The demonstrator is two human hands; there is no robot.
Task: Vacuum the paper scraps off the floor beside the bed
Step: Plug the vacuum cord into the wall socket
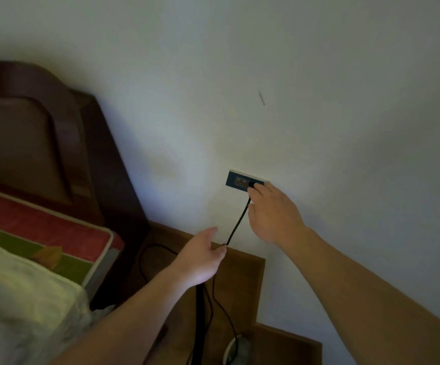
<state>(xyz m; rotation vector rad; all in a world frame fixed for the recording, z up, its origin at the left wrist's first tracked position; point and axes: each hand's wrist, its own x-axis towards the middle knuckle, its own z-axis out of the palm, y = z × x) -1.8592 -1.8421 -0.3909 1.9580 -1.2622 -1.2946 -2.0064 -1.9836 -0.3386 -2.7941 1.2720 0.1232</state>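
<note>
A dark wall socket [240, 180] sits low on the white wall. My right hand [272, 212] pinches a black plug [251, 186] at the socket's right side. The black cord [236, 225] runs down from the plug to my left hand [203, 255], which holds it between fingers and thumb just above the wooden bedside table [245, 275]. Below my left hand the cord loops down over the table. No vacuum body and no paper scraps are in view.
The bed [37, 259] with a dark wooden headboard [42, 133], a patterned mattress and a pale blanket fills the left. A dark upright pole [200, 325] and a pale round object [236, 349] stand near the table's front.
</note>
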